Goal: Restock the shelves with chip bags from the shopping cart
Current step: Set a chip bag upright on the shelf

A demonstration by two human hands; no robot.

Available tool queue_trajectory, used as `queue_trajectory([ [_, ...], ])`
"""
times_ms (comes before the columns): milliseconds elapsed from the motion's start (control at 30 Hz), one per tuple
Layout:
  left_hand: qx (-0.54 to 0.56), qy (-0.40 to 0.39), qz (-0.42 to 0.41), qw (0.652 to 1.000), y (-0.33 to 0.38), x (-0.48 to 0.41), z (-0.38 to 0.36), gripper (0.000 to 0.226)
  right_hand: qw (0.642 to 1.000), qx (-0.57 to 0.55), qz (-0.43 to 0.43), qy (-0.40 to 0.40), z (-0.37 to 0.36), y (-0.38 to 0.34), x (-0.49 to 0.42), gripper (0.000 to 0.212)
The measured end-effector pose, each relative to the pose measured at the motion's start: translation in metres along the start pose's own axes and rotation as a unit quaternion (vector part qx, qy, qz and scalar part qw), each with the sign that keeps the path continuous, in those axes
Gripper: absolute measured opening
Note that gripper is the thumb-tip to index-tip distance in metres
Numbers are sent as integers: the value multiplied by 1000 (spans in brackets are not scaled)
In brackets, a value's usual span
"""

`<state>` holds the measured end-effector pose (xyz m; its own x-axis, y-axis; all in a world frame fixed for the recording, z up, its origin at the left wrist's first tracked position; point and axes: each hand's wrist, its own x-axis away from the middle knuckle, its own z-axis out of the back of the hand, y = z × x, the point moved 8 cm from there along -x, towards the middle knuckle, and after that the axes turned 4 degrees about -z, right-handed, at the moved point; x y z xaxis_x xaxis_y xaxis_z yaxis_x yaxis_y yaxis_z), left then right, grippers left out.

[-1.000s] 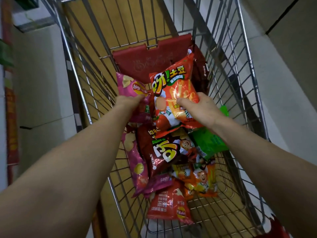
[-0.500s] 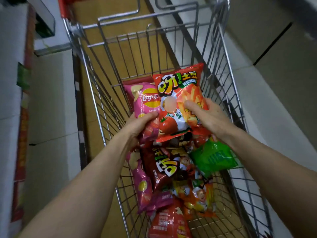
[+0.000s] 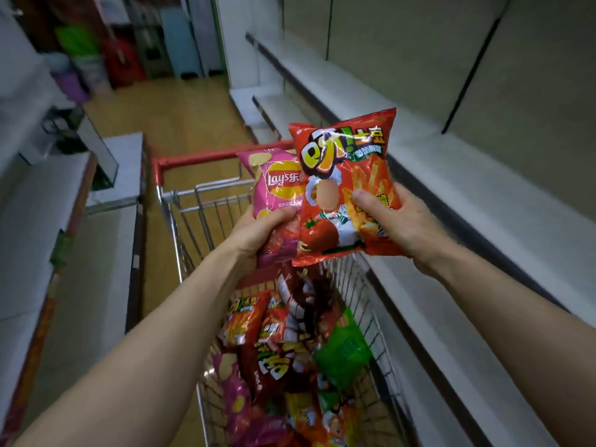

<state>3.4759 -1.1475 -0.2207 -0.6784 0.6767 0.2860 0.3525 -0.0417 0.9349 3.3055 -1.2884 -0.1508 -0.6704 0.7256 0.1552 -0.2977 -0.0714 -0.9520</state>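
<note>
Red bag [image 3: 348, 195]: I have it up above the shopping cart [image 3: 206, 208], upright, its left edge overlapping the front of the pink bag [image 3: 277, 185].
Right grip [image 3: 400, 227]: closed on the red bag's lower right part, thumb pressed on the printed face. The fingers behind it are hidden from me.
Left grip [image 3: 258, 233]: wrapped round the pink bag's lower part, thumb across its front, the bag standing up out of the fist.
Weight: I judge both very light, mostly air and chips, so one grip each is plenty.
Stiffness: soft, puffed film that gives under pressure, with no rigid edge to rely on.
Surface: glossy foil, likely slick, so a loose pinch could let a bag slide.
Fragility: the contents crush easily. I would squeeze only enough to stop the bag slipping.
Where to hold: a lower corner or the crimped seam, in my judgement, rather than across the swollen middle.
Shelves [image 3: 451, 175]: white boards on my right, running alongside the cart.
Left in the cart: a heap of bags lying flat and overlapping, among them a green bag [image 3: 345, 353] and a dark red bag [image 3: 283, 366].
Risk: the two held bags overlap, so one could drag the other when I set it on a shelf.
</note>
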Motion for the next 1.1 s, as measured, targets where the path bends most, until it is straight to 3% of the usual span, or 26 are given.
queue_trajectory([
  [167, 4, -65, -96, 993, 81, 31, -74, 38, 996, -15, 78, 46, 73, -68, 42, 40],
  [233, 1, -98, -129, 987, 110, 45, -107, 33, 992, -9, 106, 69, 103, -94, 63, 48],
  [333, 1, -149, -173, 974, 147, 67, -158, 44, 982, -3, 146, 117, 147, -127, 94, 70],
  [500, 18, -205, -227, 952, 192, 104, -236, 49, 963, 5, 193, 189, 215, -162, 147, 74],
  [633, -6, -241, -249, 938, 215, 129, -291, 66, 954, -17, 179, 239, 270, -166, 183, 48],
  [767, -31, -280, -257, 925, 228, 150, -342, 46, 951, -36, 157, 265, 314, -166, 220, 38],
  [967, -53, -339, -238, 909, 233, 171, -423, 44, 936, -49, 124, 326, 365, -154, 258, 55],
  [1100, -81, -391, -218, 891, 233, 178, -470, 40, 937, -90, 93, 326, 388, -146, 270, 70],
])
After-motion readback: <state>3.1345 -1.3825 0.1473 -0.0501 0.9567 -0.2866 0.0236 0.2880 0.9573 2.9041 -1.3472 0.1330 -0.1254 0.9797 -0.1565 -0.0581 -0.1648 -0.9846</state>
